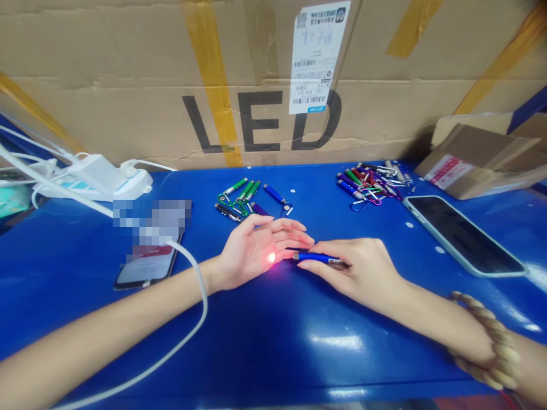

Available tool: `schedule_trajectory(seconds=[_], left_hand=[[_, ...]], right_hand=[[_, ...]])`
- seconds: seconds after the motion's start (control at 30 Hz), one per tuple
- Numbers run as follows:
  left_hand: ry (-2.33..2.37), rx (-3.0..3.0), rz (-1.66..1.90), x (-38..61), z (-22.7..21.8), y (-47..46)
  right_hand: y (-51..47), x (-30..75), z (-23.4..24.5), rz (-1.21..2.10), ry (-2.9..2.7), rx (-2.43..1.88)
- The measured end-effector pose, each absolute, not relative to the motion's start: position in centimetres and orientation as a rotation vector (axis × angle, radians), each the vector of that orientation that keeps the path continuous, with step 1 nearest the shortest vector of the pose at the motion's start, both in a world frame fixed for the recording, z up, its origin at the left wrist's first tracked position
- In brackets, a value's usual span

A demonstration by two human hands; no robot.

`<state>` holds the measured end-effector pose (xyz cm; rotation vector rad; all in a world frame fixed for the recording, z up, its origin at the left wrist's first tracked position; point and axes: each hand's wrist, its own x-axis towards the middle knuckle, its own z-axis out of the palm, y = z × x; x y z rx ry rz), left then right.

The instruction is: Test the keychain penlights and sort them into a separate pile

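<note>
Penlight [315,258] in thumb-and-finger pinch of palm-down right hand [366,269], near free, palm-up left hand [255,248].

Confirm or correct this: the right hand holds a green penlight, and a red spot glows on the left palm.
One fault: in the head view the right hand holds a blue penlight, not a green one. The red spot on the left palm stands.

7 keychain laser pointers [314,258] can be counted: 3 green, 2 blue, 1 black, 1 purple; a further heap [354,188] overlaps too much to count. 2 smartphones [464,233], 2 cardboard boxes [149,85], 1 power strip [137,186], 1 beaded bracelet [505,354].
</note>
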<state>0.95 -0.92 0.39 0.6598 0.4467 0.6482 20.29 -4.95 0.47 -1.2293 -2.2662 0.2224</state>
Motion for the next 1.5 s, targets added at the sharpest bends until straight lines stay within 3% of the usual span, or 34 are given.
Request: schedule_trajectory(seconds=[1.5], left_hand=[[0.441, 0.644, 0.627, 0.99, 0.44, -0.84]], right_hand=[[-4.71, 20.66, 0.42, 0.284, -2.317, -1.178]])
